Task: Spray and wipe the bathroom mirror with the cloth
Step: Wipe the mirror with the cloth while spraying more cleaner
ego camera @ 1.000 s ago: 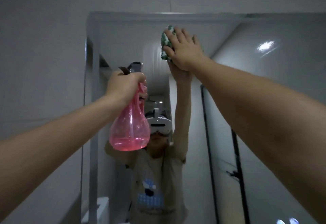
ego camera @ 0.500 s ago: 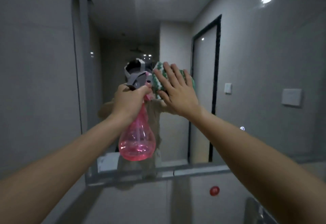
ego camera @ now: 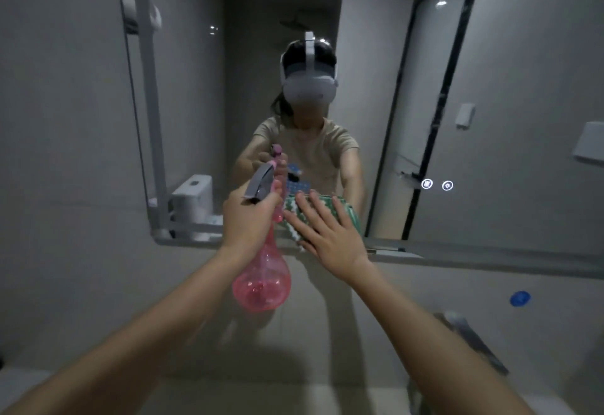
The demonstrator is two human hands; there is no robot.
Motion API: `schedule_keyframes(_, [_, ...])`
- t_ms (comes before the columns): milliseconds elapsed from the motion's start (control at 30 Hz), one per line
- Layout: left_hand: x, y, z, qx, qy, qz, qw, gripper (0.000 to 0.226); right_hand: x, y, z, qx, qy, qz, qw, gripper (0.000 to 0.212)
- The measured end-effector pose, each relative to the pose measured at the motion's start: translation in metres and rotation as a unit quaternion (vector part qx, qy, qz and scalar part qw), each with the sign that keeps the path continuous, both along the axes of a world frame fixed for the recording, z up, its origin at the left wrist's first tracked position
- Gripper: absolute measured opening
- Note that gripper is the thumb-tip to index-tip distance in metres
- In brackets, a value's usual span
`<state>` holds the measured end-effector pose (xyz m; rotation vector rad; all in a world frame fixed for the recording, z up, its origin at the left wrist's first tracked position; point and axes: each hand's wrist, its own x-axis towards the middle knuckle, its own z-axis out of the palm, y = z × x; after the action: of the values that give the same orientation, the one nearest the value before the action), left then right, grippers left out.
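Dim grey bathroom, counter [ego camera: 98, 382] nearest me, faucet [ego camera: 470, 336] at right. My left hand [ego camera: 250, 218] has fingers curled round the neck of the pink spray bottle [ego camera: 261, 280], which hangs belly-down. My right hand [ego camera: 330, 235], fingers straight and spread, presses the green-white cloth [ego camera: 346, 215] flat on the mirror [ego camera: 490, 120] at its lower edge.

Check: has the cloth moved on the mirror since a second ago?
Yes. The cloth went down from the mirror's top edge to its bottom edge.
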<state>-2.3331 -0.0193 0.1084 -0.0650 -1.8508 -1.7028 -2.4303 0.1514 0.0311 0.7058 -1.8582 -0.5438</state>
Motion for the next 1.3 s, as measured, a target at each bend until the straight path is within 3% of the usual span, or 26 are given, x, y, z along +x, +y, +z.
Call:
schedule_keyframes(200, [0.011,0.044,-0.037,0.033,-0.017,0.024,0.999,0.018,-0.013,0.045,0.011,0.153,-0.004,0.058,0.987,0.058])
schedule_keyframes(267, [0.013,0.055,-0.033,0.043,-0.016,0.038,0.998,0.012,-0.016,0.057,0.032,0.162,-0.003,0.073,0.984,0.057])
schedule_keyframes(567, [0.007,0.070,0.079,-0.009,0.058,0.044,0.997,0.006,-0.018,0.067,0.189,0.047,0.033,0.074,0.996,0.057])
schedule_keyframes(733, [0.006,0.065,0.164,-0.026,0.108,0.053,0.992,0.033,-0.014,0.058,0.284,-0.002,0.066,0.047,0.997,0.057])
schedule_keyframes(867, [0.002,0.062,0.220,-0.034,0.130,0.047,0.990,0.031,-0.014,0.055,0.354,-0.048,0.084,0.023,0.995,0.055])
schedule_keyframes(1000, [0.001,0.065,0.272,-0.009,0.163,0.026,0.986,0.026,-0.011,0.055,0.414,-0.075,0.046,-0.008,0.996,0.059])
schedule_keyframes(1133, [-0.002,0.066,0.321,0.018,0.194,-0.009,0.981,0.029,-0.007,0.054,0.465,-0.135,0.070,-0.006,0.988,0.055])
schedule_keyframes(1300, [-0.011,0.063,0.376,0.043,0.216,-0.058,0.974,0.021,-0.007,0.060,0.514,-0.146,0.070,-0.006,0.987,0.055])
